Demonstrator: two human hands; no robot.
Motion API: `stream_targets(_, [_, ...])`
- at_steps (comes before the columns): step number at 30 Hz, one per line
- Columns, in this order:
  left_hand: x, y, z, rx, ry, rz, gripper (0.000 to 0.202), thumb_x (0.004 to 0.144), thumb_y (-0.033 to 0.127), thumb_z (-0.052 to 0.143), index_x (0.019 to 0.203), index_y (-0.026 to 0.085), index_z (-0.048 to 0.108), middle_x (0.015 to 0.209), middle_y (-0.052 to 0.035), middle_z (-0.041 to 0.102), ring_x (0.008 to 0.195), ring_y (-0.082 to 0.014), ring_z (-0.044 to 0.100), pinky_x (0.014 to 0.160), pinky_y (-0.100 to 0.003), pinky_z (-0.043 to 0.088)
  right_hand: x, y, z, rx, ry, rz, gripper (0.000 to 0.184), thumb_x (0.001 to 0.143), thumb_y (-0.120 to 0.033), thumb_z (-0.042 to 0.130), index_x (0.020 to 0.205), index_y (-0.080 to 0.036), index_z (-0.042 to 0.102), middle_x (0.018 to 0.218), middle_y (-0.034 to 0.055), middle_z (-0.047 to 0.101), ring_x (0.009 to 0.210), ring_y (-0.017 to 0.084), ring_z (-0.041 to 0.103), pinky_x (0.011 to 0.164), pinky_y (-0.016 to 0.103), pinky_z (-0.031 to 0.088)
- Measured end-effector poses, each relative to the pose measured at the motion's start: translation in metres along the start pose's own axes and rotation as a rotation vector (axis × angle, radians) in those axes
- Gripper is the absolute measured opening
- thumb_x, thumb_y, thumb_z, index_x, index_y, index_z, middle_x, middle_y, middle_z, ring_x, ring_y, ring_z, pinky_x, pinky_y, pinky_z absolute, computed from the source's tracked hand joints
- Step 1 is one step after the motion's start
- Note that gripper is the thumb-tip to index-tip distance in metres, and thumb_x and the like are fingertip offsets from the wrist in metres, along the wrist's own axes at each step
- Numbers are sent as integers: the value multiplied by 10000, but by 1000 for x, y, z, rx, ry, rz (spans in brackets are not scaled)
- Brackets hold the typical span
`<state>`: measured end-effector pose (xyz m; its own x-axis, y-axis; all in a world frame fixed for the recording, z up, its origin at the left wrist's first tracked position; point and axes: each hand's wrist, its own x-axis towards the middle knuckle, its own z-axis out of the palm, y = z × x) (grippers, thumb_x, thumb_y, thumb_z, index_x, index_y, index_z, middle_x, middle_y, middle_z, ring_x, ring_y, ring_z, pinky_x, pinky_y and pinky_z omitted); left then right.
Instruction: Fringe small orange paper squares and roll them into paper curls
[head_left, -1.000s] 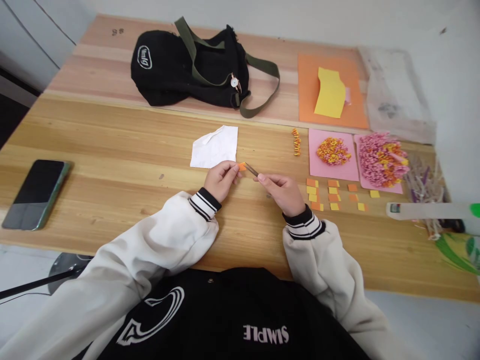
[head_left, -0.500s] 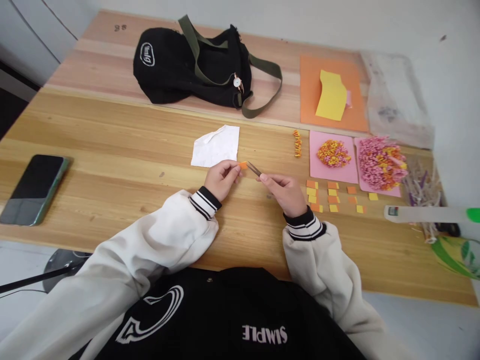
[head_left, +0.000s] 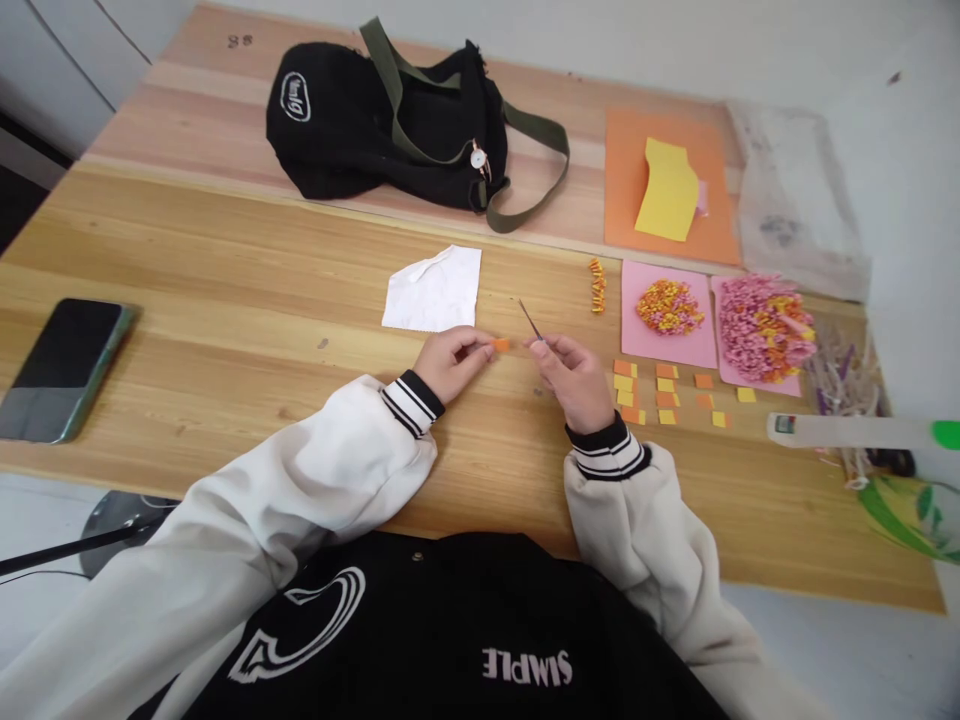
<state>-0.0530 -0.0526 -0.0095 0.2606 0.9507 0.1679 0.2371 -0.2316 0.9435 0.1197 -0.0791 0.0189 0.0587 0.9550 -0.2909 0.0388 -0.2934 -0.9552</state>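
Observation:
My left hand (head_left: 454, 362) pinches a small orange piece of paper (head_left: 500, 344) between thumb and fingers, just above the table. Opposite it, my right hand (head_left: 574, 380) grips a pair of tweezers (head_left: 529, 318), whose thin tips point up and to the left, apart from the paper. Behind my left hand lies a creased white sheet (head_left: 433, 290). To the right of my right hand, small orange and yellow paper pieces (head_left: 665, 385) are laid out in short columns. A short row of rolled orange and yellow bits (head_left: 597, 286) lies behind them.
Two pink sheets (head_left: 634, 338) carry heaps of tiny pink, orange and yellow rolls. Farther back are an orange sheet (head_left: 622, 180) with yellow paper (head_left: 664, 190), and a black bag (head_left: 337, 130) with a watch (head_left: 478, 158). A phone (head_left: 64, 365) lies at the left.
The tweezers have come away from the orange paper, and their tips now point more upward. My left hand has shifted slightly right and nearer to me, still holding the paper.

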Motion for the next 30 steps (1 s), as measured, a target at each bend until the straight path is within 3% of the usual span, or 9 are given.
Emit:
stream_targets(3, [-2, 1, -1, 148, -147, 111, 173, 796, 261, 546, 751, 138, 658, 685, -44, 656, 563, -103, 535, 546, -220, 415, 1, -1, 2, -61, -5, -42, 412, 542, -432, 769, 830, -167, 640, 768, 10, 647, 622, 89, 518, 570, 223, 425])
stream_targets(5, [-2, 1, -1, 184, -198, 167, 183, 804, 259, 532, 757, 139, 661, 665, -40, 642, 555, -101, 523, 536, -214, 401, 1, 0, 2, -111, -49, -45, 347, 540, -384, 768, 778, -165, 642, 753, 13, 662, 639, 102, 537, 611, 239, 443])
stream_targets(10, [-2, 1, 0, 170, -194, 150, 193, 811, 277, 528, 745, 140, 648, 662, -39, 633, 539, -97, 506, 516, -208, 384, 3, 2, 1, -142, -92, -58, 203, 601, -337, 707, 670, -165, 626, 651, -4, 635, 594, 97, 520, 597, 242, 426])
stream_targets(17, [-3, 3, 0, 126, -190, 117, 189, 806, 291, 549, 728, 142, 634, 636, -26, 609, 521, -93, 483, 510, -210, 370, 3, 6, 0, -75, -79, -11, 237, 624, -369, 696, 706, -162, 618, 622, -32, 562, 534, 60, 427, 490, 211, 317])
stream_targets(24, [0, 4, 0, -82, -31, -45, 204, 768, 328, 594, 676, 147, 618, 617, -19, 607, 557, -105, 503, 547, -235, 409, 2, 5, 2, -2, -53, 21, 412, 608, -522, 704, 805, -173, 607, 620, -42, 514, 494, 47, 340, 447, 217, 259])
stream_targets(27, [5, 5, -4, -262, 63, -141, 206, 744, 321, 604, 629, 151, 595, 563, -5, 582, 524, -97, 489, 521, -232, 405, 0, 0, 3, 65, -52, 76, 515, 571, -601, 699, 836, -174, 585, 530, -74, 415, 455, 42, 275, 424, 221, 210])
stream_targets(30, [11, 6, -9, -415, 159, -261, 174, 707, 278, 607, 595, 149, 576, 537, 3, 572, 490, -81, 482, 488, -211, 391, -2, -5, 4, 96, -135, 127, 569, 543, -635, 700, 835, -163, 571, 478, -105, 308, 432, 33, 223, 414, 221, 152])
